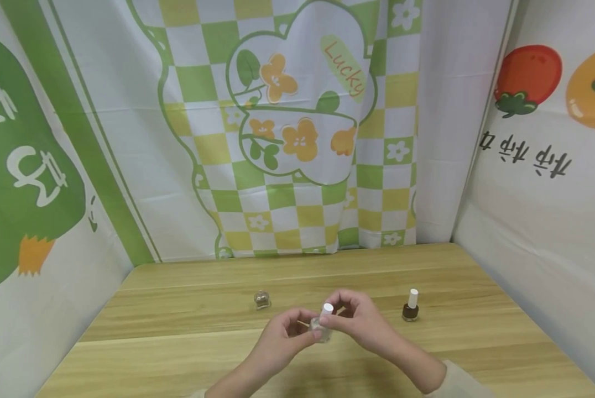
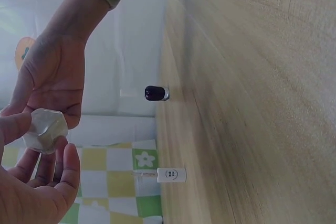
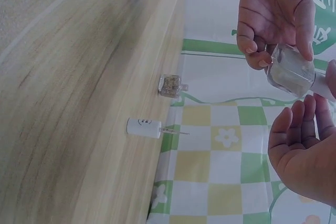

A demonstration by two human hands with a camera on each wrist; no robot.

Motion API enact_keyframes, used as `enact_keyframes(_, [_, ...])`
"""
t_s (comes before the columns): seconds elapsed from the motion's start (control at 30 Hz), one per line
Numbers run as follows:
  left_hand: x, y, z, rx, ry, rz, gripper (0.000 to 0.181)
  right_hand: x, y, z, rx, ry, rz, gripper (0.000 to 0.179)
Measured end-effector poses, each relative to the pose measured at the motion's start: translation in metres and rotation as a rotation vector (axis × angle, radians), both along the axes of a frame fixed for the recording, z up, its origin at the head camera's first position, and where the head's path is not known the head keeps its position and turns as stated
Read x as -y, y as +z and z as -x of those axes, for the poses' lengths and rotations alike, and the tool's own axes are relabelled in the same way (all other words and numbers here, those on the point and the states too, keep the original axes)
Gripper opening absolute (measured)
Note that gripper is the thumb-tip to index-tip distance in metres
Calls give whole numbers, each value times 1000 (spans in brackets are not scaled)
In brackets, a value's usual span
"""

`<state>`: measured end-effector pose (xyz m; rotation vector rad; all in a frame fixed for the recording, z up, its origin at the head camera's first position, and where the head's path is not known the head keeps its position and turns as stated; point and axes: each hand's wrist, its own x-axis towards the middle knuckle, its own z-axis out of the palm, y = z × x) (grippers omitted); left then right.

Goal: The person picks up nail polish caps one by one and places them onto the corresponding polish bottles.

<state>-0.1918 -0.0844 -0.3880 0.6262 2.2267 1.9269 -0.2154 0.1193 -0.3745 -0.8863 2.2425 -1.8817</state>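
Note:
A nail polish bottle with clear or milky contents (image 3: 290,72) is held in the air between both hands, tilted. My left hand (image 1: 279,338) grips its glass body between thumb and fingers. The thumb and fingertips of my right hand (image 1: 366,323) pinch its white cap (image 1: 327,309); the cap sits at the bottle's neck. Behind the hands a loose white cap with a brush (image 2: 171,175) stands brush-up on the table, hidden in the head view. To the left stands an uncapped glitter polish bottle (image 1: 262,300).
A dark nail polish bottle with a white cap (image 1: 411,305) stands upright right of my right hand. Everything is on a wooden table (image 1: 178,309). Printed cloth (image 1: 287,221) hangs along its back edge, and more cloth lines both sides.

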Motion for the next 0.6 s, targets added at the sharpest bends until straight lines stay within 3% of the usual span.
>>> enact_keyframes(0.33, [-1, 4, 3, -3, 24, 0, 27, 0, 5, 1, 21, -26, -19, 19])
enact_keyframes(0.6, [-3, 8, 13, -7, 11, 8, 26, -2, 8, 6, 16, -71, -35, 23])
